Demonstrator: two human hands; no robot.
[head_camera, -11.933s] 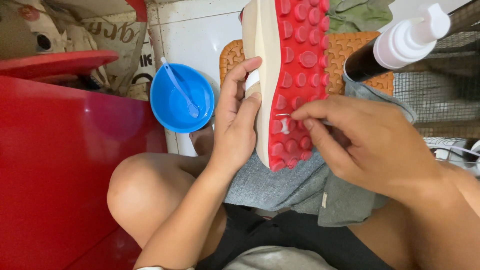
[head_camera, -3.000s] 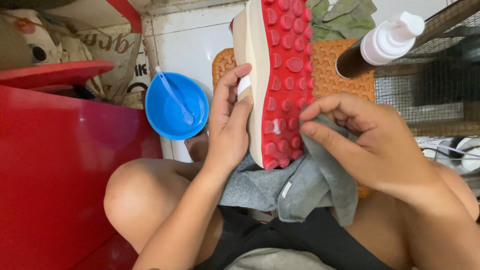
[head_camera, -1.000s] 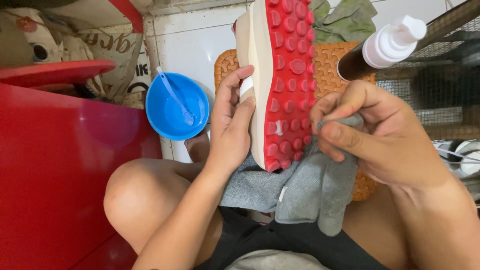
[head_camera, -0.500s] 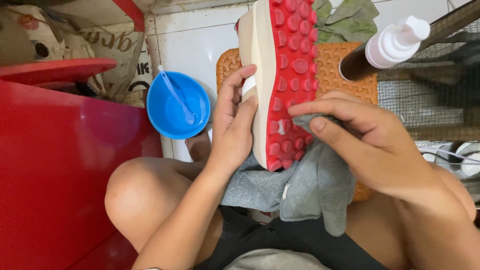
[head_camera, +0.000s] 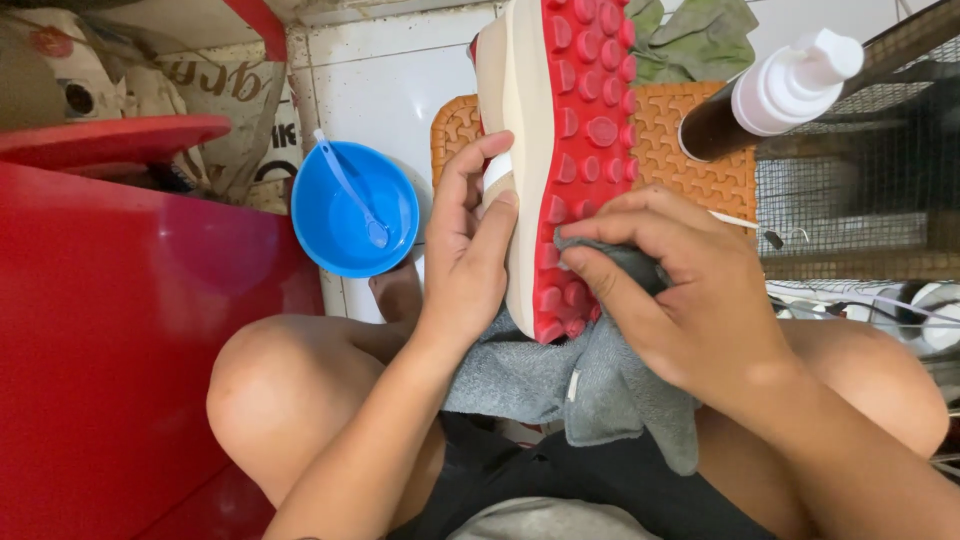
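The person sits with bare knees apart and holds a shoe (head_camera: 560, 150) upright over the lap, its red studded sole turned up toward the face and its cream side facing the left hand (head_camera: 470, 250). That left hand grips the shoe along the cream side, thumb and fingers wrapped flat against it near the heel end. The right hand (head_camera: 690, 290) is closed around a bunch of grey cloth (head_camera: 590, 380) and presses it with the fingertips onto the red studs near the lower end of the sole; the rest of the cloth hangs down from the hand and lies across the lap under the shoe's heel. Behind the shoe, on the white tiled floor, lies an orange woven mat (head_camera: 700, 140), its left corner showing beside the left thumb. A green rag (head_camera: 700, 40) rests at the far edge of that mat. A dark bottle with a white pump top (head_camera: 770, 95) leans over the mat's right edge, in front of a wire cage (head_camera: 860, 190). To the left of the mat sits a blue bowl (head_camera: 350, 215) with a blue spoon (head_camera: 350, 190) lying in it, just beside a big red tub (head_camera: 110, 330) that fills the left side
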